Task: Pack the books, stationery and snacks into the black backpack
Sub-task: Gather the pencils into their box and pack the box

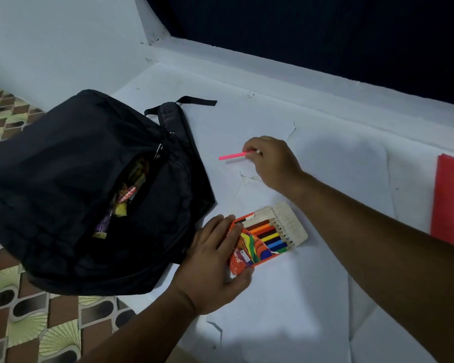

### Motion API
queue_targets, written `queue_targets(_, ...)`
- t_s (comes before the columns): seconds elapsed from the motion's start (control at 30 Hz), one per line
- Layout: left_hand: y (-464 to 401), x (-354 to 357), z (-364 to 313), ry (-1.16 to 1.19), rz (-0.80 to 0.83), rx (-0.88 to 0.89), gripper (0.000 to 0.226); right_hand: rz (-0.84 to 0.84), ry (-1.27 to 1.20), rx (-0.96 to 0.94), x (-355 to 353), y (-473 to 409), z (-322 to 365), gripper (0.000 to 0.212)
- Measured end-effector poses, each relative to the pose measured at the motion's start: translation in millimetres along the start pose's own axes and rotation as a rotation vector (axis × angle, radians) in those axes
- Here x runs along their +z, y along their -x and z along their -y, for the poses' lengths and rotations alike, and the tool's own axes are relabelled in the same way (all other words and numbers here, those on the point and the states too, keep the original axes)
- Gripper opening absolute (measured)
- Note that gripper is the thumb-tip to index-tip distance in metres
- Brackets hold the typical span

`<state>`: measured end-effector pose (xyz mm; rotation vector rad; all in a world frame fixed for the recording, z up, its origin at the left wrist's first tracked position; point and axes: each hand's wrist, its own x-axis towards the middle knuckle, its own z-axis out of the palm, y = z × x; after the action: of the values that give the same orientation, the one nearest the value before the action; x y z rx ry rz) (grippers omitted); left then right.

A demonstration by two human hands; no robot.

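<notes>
The black backpack (76,184) lies on the left end of the white surface, hanging partly over its edge. Its front pocket gapes open and snack wrappers (121,200) show inside. My left hand (215,265) grips an orange box of coloured pencils (268,237) lying just right of the backpack; the box flap is open and the pencil tips show. Farther back, my right hand (270,161) pinches a pink pencil (232,155) by its end, its tip pointing left, just above the surface.
A red book or folder (451,203) lies at the right edge of the white surface (299,297). A white ledge and dark wall run behind. Patterned floor tiles (24,323) show on the left, below the surface edge.
</notes>
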<state>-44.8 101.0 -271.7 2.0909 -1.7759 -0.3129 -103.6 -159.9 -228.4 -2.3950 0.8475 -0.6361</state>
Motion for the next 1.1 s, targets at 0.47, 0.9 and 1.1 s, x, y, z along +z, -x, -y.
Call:
queue_targets(0.47,-2.2,-5.0,-0.1,0.022,-0.039,0.068,0.080,0.104,0.209,-0.070,-26.0,121.7,-0.6,0.021)
queue_targets(0.9,-1.0,-3.4,-2.6,0.043,-0.052,0.071,0.081,0.231,0.312,0.114,-18.5,159.1,28.3,0.046)
queue_targets(1.1,-1.5,-2.2,-0.5,0.042,-0.058,0.072,0.081,-0.184,0.138,0.248,-17.9,181.9,7.7,0.039)
